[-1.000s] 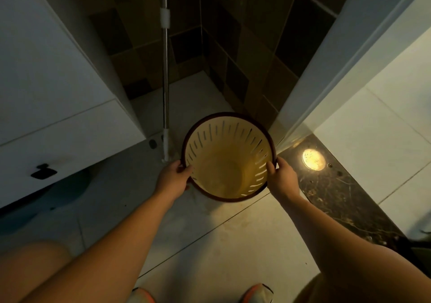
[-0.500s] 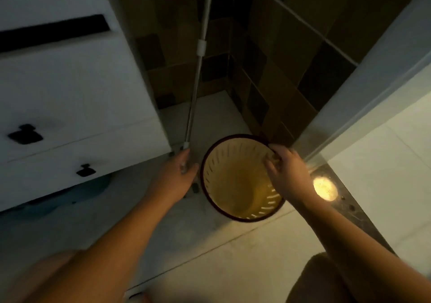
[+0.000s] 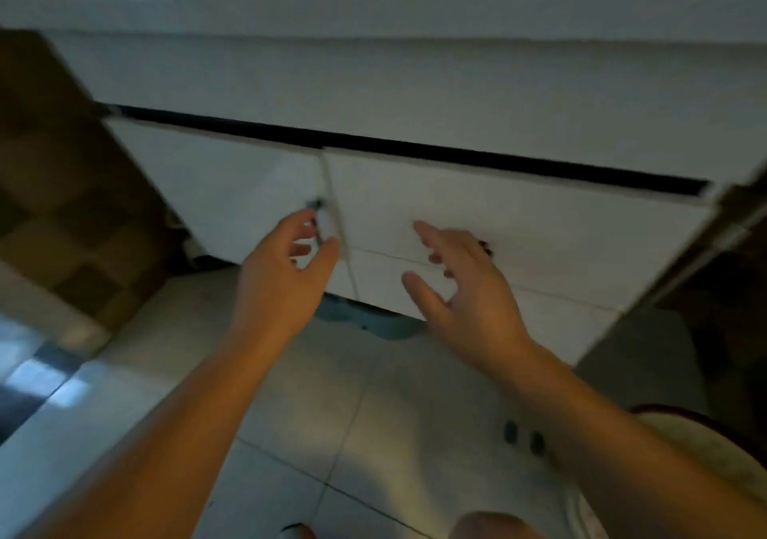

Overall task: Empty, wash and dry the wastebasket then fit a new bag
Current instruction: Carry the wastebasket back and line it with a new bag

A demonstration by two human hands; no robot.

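Both grips are wide and empty, the left hand (image 3: pixel 282 273) nearing the cabinet door handle (image 3: pixel 317 223) just ahead, the right hand (image 3: pixel 465 285) reaching for the drawer knob (image 3: pixel 484 246), the wastebasket (image 3: pixel 705 443) set down behind, so fetching a new bag seems in hand.

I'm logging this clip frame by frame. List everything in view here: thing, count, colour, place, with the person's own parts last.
cabinet: 1, white, fills the middle, under a white countertop
handles: 2 seen, dark, on the cabinet fronts; one by the left fingertips, one partly hidden behind the right hand
wastebasket: 1, cream with a dark red rim, on the floor at lower right, partly hidden by the right arm
floor: pale tiles, lower half
wall tiles: brown, at left
drain slots: 2, dark, in the floor beside the wastebasket
left hand: 1, fingers loosely curved, at the left handle, holding nothing
right hand: 1, fingers spread, before the right front, holding nothing
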